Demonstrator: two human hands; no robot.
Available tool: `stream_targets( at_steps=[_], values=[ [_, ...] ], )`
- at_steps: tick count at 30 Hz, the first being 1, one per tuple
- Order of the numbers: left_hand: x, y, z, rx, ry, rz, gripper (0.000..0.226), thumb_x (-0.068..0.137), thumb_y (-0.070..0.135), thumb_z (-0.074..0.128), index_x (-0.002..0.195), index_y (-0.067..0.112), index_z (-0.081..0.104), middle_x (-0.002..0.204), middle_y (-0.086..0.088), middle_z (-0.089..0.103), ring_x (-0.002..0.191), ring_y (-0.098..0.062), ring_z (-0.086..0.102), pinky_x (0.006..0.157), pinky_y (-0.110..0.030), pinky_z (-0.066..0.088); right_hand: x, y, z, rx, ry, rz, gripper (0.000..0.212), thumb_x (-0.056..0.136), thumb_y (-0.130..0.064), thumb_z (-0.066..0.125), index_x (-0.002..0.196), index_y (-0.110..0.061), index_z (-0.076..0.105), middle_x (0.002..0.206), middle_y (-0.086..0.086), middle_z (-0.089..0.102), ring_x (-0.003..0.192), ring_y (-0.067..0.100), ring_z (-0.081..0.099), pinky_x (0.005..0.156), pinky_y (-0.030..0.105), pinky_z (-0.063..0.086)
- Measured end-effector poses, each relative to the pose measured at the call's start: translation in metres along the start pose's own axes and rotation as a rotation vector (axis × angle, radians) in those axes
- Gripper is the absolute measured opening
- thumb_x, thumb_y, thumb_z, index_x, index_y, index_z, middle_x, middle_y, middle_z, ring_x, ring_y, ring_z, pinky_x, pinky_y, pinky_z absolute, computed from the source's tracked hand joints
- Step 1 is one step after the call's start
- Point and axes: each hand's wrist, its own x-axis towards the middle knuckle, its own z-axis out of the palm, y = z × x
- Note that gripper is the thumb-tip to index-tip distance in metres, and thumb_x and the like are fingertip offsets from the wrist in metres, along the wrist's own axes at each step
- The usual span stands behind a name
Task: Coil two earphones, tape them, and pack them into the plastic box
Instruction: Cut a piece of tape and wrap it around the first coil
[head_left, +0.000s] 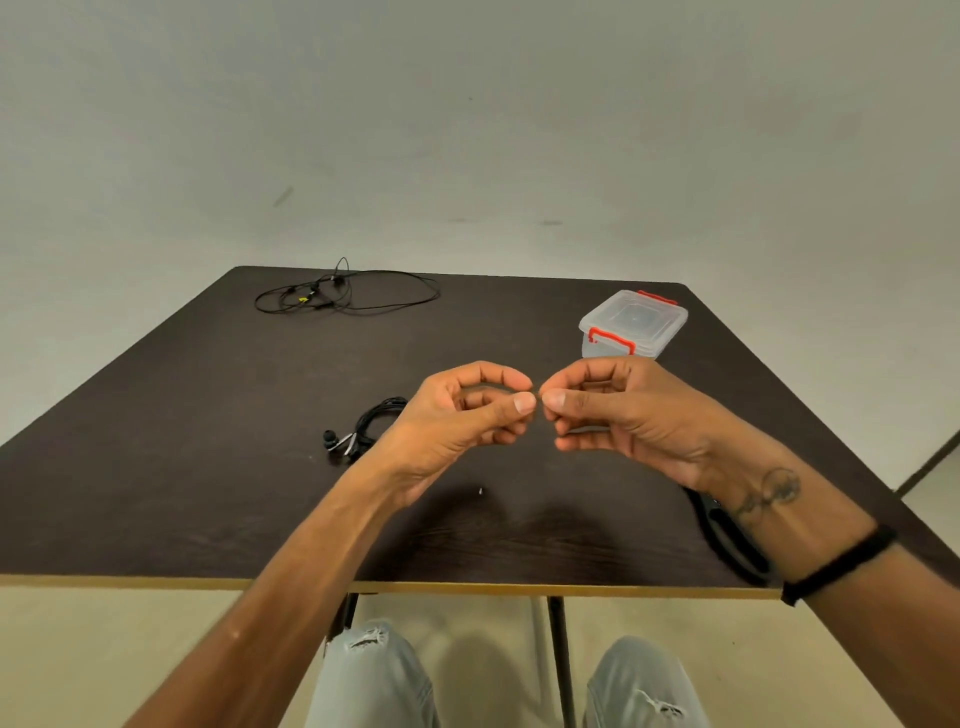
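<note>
Two hands, my left (470, 415) and right (605, 402), pinch something too small to identify, likely tape, which I should keep taut before wrapping the coiled earphone (363, 428) at mid-table; the box (631, 325) sits near the far right corner.

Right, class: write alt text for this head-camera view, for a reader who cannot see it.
Over a dark table, the left hand and right hand meet fingertip to fingertip, pinching something too small to identify. A coiled earphone lies beside the left hand, a loose earphone at the far left, and a lidded plastic box at the far right.
</note>
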Motion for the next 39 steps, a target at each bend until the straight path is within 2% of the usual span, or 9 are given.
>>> stream_targets(
  at_steps=[5, 13, 16, 21, 25, 28, 30, 32, 39],
  values=[
    [-0.010, 0.000, -0.013, 0.089, 0.009, 0.013, 0.030, 0.084, 0.021, 0.077, 0.109, 0.005, 0.076, 0.095, -0.012, 0.077, 0.086, -0.017, 0.071, 0.082, -0.027, 0.060, 0.007, 0.002, 0.014, -0.078, 0.008, -0.013, 0.019, 0.088, -0.015, 0.078, 0.103, -0.005, 0.075, 0.094, 0.010, 0.074, 0.086, 0.017, 0.071, 0.082, 0.036, 0.063],
    [-0.025, 0.019, -0.043, 0.303, 0.119, 0.000, 0.024, 0.087, 0.020, 0.080, 0.108, 0.008, 0.080, 0.096, -0.012, 0.081, 0.086, -0.017, 0.074, 0.081, -0.026, 0.060, 0.030, 0.022, 0.056, -0.113, 0.198, -0.254, 0.014, 0.096, -0.005, 0.071, 0.104, 0.007, 0.072, 0.094, 0.015, 0.075, 0.085, 0.017, 0.071, 0.076, 0.032, 0.065],
    [-0.037, 0.036, -0.067, 0.379, 0.144, -0.048, 0.025, 0.084, 0.017, 0.083, 0.108, 0.012, 0.080, 0.097, -0.012, 0.081, 0.087, -0.017, 0.075, 0.081, -0.024, 0.062, 0.047, 0.029, 0.070, -0.151, 0.231, -0.300, 0.006, 0.098, -0.005, 0.070, 0.098, 0.001, 0.072, 0.094, 0.016, 0.074, 0.083, 0.016, 0.070, 0.073, 0.033, 0.065],
    [-0.062, 0.043, -0.116, 0.972, 0.472, 0.088, 0.013, 0.092, 0.034, 0.077, 0.104, 0.033, 0.080, 0.094, 0.014, 0.079, 0.088, -0.001, 0.071, 0.073, -0.004, 0.048, 0.070, 0.044, 0.078, -0.331, 0.273, -0.381, 0.009, 0.098, -0.011, 0.070, 0.090, -0.016, 0.071, 0.091, 0.015, 0.074, 0.081, 0.018, 0.071, 0.072, 0.036, 0.063],
    [-0.071, 0.026, -0.123, 1.120, 0.444, 0.103, 0.018, 0.099, 0.038, 0.066, 0.112, 0.034, 0.078, 0.104, 0.018, 0.074, 0.097, -0.001, 0.066, 0.085, -0.020, 0.052, 0.078, 0.056, 0.082, -0.480, 0.246, -0.424, 0.008, 0.099, -0.020, 0.070, 0.093, -0.025, 0.070, 0.085, -0.004, 0.073, 0.081, 0.019, 0.072, 0.075, 0.045, 0.064],
    [-0.063, 0.016, -0.124, 1.085, 0.556, 0.016, 0.024, 0.103, 0.040, 0.060, 0.113, 0.028, 0.078, 0.100, 0.013, 0.074, 0.087, 0.001, 0.063, 0.074, -0.006, 0.042, 0.080, 0.060, 0.087, -0.556, 0.238, -0.468, 0.007, 0.100, -0.022, 0.068, 0.095, -0.027, 0.068, 0.086, -0.014, 0.071, 0.079, 0.010, 0.069, 0.073, 0.036, 0.061],
    [-0.051, 0.013, -0.127, 1.034, 0.642, -0.097, 0.027, 0.100, 0.046, 0.063, 0.106, 0.026, 0.079, 0.092, 0.008, 0.075, 0.083, -0.007, 0.064, 0.069, -0.016, 0.044, 0.080, 0.060, 0.089, -0.610, 0.243, -0.504, 0.007, 0.101, -0.019, 0.068, 0.096, -0.024, 0.068, 0.083, -0.015, 0.067, 0.071, 0.001, 0.064, 0.066, 0.018, 0.050],
    [-0.035, 0.011, -0.129, 1.040, 0.633, -0.211, 0.028, 0.095, 0.051, 0.068, 0.102, 0.027, 0.079, 0.090, 0.006, 0.073, 0.089, -0.014, 0.066, 0.075, -0.024, 0.046, 0.080, 0.059, 0.091, -0.658, 0.251, -0.530, 0.006, 0.101, -0.017, 0.067, 0.098, -0.021, 0.068, 0.085, -0.016, 0.066, 0.070, -0.002, 0.061, 0.063, 0.010, 0.044],
    [0.013, 0.012, -0.126, 1.143, 0.499, -0.397, 0.033, 0.078, 0.056, 0.084, 0.091, 0.027, 0.078, 0.108, -0.006, 0.076, 0.105, -0.025, 0.070, 0.088, -0.033, 0.055, 0.089, 0.060, 0.092, -0.636, 0.331, -0.580, 0.005, 0.100, -0.018, 0.069, 0.098, -0.023, 0.068, 0.094, -0.012, 0.071, 0.079, 0.009, 0.065, 0.067, 0.019, 0.052]
  ],
)
